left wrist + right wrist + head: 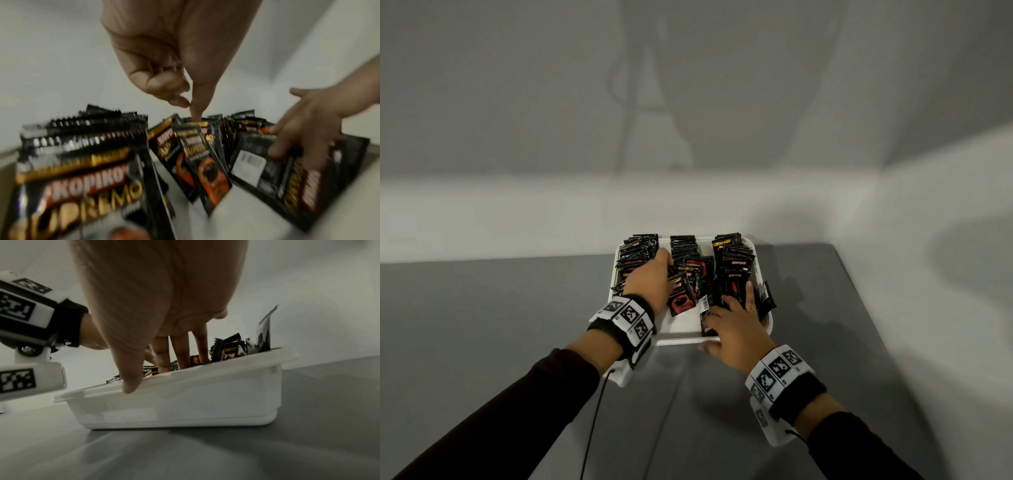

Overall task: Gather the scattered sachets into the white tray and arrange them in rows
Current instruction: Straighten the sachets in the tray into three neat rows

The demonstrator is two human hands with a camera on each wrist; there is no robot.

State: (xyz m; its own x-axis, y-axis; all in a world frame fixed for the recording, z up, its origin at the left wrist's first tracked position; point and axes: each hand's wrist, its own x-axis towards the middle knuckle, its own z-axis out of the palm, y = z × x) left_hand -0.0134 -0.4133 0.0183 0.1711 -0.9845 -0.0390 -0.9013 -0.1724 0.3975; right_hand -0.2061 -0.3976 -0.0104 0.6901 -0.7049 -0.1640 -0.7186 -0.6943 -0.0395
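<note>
The white tray (681,330) stands at the far middle of the grey table. Black Kopiko sachets stand in it as a left row (637,255), a middle row (683,244) and a right row (732,257). Several loose ones lean in the near half (683,301). My left hand (662,262) reaches between the left and middle rows. Its forefinger (194,113) pokes straight down onto the middle row's tops, the other fingers curled, holding nothing. My right hand (736,308) lies spread on flat sachets (267,172) at the near right, its thumb (129,386) on the tray's near rim (205,374).
One sachet (767,298) sticks up over the tray's right rim. A pale wall (688,205) rises right behind the tray. The grey table (517,325) stretches left and toward me, and its right edge (859,298) runs close past the tray. A thin cable (592,421) hangs from my left wristband.
</note>
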